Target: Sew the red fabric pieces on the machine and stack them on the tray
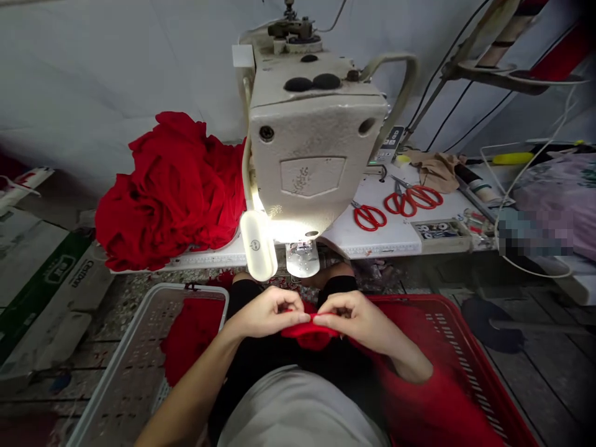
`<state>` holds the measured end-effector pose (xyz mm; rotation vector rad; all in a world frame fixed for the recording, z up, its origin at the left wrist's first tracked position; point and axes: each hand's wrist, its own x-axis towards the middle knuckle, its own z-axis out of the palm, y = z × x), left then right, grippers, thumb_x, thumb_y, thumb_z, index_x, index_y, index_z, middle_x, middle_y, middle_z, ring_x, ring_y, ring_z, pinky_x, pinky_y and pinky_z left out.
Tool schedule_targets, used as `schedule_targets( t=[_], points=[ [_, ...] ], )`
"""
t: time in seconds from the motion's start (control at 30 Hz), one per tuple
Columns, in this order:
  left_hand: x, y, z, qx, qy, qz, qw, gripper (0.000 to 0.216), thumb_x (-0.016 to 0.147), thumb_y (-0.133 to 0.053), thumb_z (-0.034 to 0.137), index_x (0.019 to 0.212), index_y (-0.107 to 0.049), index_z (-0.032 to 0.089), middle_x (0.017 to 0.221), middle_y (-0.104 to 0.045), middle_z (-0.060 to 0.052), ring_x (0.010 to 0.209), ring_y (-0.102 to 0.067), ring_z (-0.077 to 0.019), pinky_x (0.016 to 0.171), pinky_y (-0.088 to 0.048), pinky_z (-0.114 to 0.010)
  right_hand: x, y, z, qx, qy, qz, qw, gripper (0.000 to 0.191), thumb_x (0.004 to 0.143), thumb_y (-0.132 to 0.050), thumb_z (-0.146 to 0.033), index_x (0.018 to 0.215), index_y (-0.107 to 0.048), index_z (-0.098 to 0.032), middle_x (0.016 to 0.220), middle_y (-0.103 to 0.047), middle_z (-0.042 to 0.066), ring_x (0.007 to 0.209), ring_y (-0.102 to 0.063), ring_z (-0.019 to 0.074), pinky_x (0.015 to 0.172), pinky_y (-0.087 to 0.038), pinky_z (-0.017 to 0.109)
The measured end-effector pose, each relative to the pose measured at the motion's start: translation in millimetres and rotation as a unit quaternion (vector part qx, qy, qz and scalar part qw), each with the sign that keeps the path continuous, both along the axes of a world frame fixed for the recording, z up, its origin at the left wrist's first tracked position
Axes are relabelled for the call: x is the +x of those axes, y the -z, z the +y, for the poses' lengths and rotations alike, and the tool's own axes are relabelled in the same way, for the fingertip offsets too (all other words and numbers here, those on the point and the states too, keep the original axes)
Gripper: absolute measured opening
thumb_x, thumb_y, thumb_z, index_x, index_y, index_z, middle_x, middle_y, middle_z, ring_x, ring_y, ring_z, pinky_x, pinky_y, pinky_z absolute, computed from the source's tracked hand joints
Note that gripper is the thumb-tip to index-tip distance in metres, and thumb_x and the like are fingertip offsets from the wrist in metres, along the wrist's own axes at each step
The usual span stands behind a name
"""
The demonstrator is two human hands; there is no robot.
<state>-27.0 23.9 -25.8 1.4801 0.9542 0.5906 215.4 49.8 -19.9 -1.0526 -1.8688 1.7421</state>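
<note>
Both of my hands pinch a small piece of red fabric (311,338) above my lap, thumbs nearly meeting at its upper edge. My left hand (274,313) grips it from the left, fingers curled behind the thumb. From the other side my right hand (350,316) is closed on the same cloth. Just beyond the hands is the sewing machine (307,149), its lit needle area and presser foot (303,251) facing me. The fabric is apart from the machine. Parts of it are hidden behind my fingers.
A heap of red fabric (172,192) lies left of the machine. Red-handled scissors (369,217) and a small parts tray (442,236) sit to the right. A white basket (153,292) and a red basket (447,304) flank my legs. Thread spools (561,53) stand upper right.
</note>
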Motion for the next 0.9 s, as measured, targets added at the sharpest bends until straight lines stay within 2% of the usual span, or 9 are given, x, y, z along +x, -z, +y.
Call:
schedule_targets(
  t=[0.07,0.17,0.27,0.33,0.4,0.5,0.6,0.77,0.9],
  points=[
    [-6,2.5,-1,-0.014,-0.069,-0.007,0.998,0.031,0.094,-0.069,0.042,0.085,-0.069,0.013,0.064,-0.050,0.003,0.058,-0.041,-0.0087,0.054,-0.032,-0.020,-1,10.5,3,-0.003,0.068,0.034,0.997,0.030,0.090,-0.074,-0.044,0.084,-0.080,-0.015,0.071,-0.070,0.003,0.059,-0.057,0.0131,0.054,-0.042,0.024],
    [-11,5.3,-5,-0.025,-0.167,-0.047,0.984,0.031,0.091,-0.072,0.042,0.101,-0.070,0.013,0.065,-0.049,0.005,0.052,-0.040,-0.0072,0.048,-0.031,-0.019,-6,18.0,8,-0.038,0.115,0.073,0.990,0.034,0.090,-0.073,-0.047,0.084,-0.078,-0.013,0.066,-0.068,0.003,0.057,-0.057,0.0134,0.053,-0.045,0.025],
    [-13,6.0,-8,0.009,-0.200,-0.080,0.976,0.036,0.093,-0.071,0.040,0.116,-0.072,0.013,0.067,-0.054,0.003,0.046,-0.042,-0.0067,0.044,-0.034,-0.019,-13,13.8,10,-0.042,0.144,0.090,0.984,0.036,0.091,-0.073,-0.048,0.083,-0.076,-0.013,0.061,-0.065,0.002,0.053,-0.055,0.0133,0.050,-0.044,0.025],
    [-15,4.2,-8,0.088,-0.208,-0.054,0.973,0.029,0.095,-0.068,0.035,0.111,-0.078,0.013,0.071,-0.062,-0.002,0.053,-0.053,-0.0096,0.051,-0.043,-0.021,-16,6.4,9,-0.006,0.157,0.096,0.983,0.034,0.091,-0.072,-0.046,0.082,-0.075,-0.013,0.063,-0.066,0.002,0.055,-0.055,0.0137,0.051,-0.044,0.025],
    [-18,1.0,-6,0.185,-0.219,0.003,0.958,0.023,0.097,-0.066,0.029,0.104,-0.082,0.014,0.079,-0.070,-0.007,0.069,-0.064,-0.0145,0.066,-0.051,-0.025,-18,-2.1,7,0.056,0.168,0.094,0.980,0.030,0.093,-0.071,-0.041,0.081,-0.076,-0.014,0.068,-0.067,0.003,0.060,-0.057,0.0147,0.056,-0.045,0.027],
    [-20,-4.2,-1,0.265,-0.216,0.064,0.938,0.023,0.098,-0.063,0.023,0.107,-0.083,0.016,0.088,-0.076,-0.008,0.082,-0.069,-0.0183,0.081,-0.053,-0.029,-20,-11.9,6,0.169,0.193,0.072,0.964,0.023,0.095,-0.070,-0.033,0.081,-0.076,-0.016,0.071,-0.065,0.003,0.064,-0.056,0.0157,0.061,-0.044,0.029],
    [-18,-8.8,6,0.245,-0.232,0.053,0.940,0.019,0.098,-0.064,0.023,0.099,-0.082,0.017,0.091,-0.078,-0.007,0.086,-0.071,-0.0187,0.085,-0.054,-0.029,-21,-16.2,8,0.220,0.224,0.056,0.948,0.021,0.094,-0.070,-0.031,0.080,-0.076,-0.017,0.069,-0.064,0.002,0.064,-0.056,0.0159,0.060,-0.042,0.029],
    [-12,-16.8,3,0.153,-0.265,0.000,0.952,0.012,0.091,-0.073,0.024,0.096,-0.081,0.017,0.093,-0.080,-0.006,0.087,-0.073,-0.0187,0.082,-0.057,-0.026,-20,-16.4,12,0.217,0.222,0.069,0.948,0.021,0.094,-0.070,-0.029,0.078,-0.076,-0.017,0.068,-0.063,0.002,0.061,-0.055,0.0149,0.058,-0.041,0.028],
    [-14,-15.4,-7,0.192,-0.271,0.012,0.943,0.019,0.093,-0.071,0.023,0.106,-0.082,0.017,0.097,-0.080,-0.008,0.088,-0.073,-0.0190,0.087,-0.057,-0.029,-19,-13.4,7,0.252,0.211,0.059,0.943,0.020,0.093,-0.070,-0.025,0.076,-0.075,-0.017,0.065,-0.062,0.001,0.059,-0.053,0.0138,0.058,-0.040,0.028]
  ],
)
